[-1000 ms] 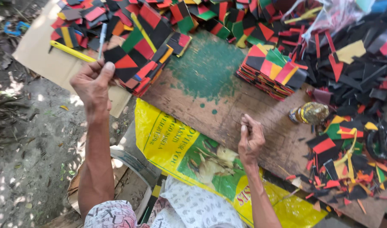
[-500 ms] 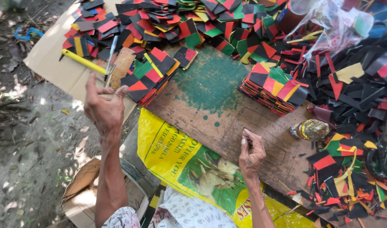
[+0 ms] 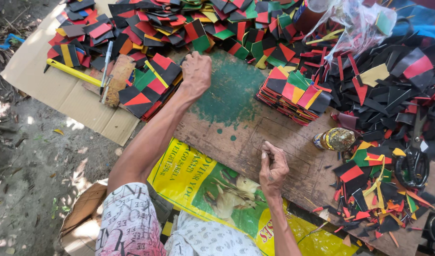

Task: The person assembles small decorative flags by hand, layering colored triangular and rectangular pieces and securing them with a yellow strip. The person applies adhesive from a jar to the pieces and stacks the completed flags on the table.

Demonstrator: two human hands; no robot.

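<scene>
My left hand (image 3: 196, 71) is curled into a fist at the far edge of a worn wooden board (image 3: 283, 156) with a green stain. It lies against a fanned stack of black, red, green and yellow cut pieces (image 3: 151, 85). What is under its fingers is hidden. My right hand (image 3: 273, 166) rests on the board's near part with thumb and fingers pinched together, and nothing shows between them. A second neat stack of coloured pieces (image 3: 293, 92) lies on the board between the two hands, to the right.
Loose coloured pieces cover the far side and right side. A yellow-handled tool (image 3: 77, 73), a pen (image 3: 106, 61) and a brown block (image 3: 118, 78) lie on cardboard (image 3: 61, 99) at left. A small gold bottle (image 3: 335, 139), black scissors (image 3: 414, 161), a plastic bag (image 3: 355, 23) and a yellow sack (image 3: 212, 189) are near.
My left hand has moved right and forward from the cardboard's edge to the board's far edge, and its fingers have curled shut. My right hand has stayed in place on the board.
</scene>
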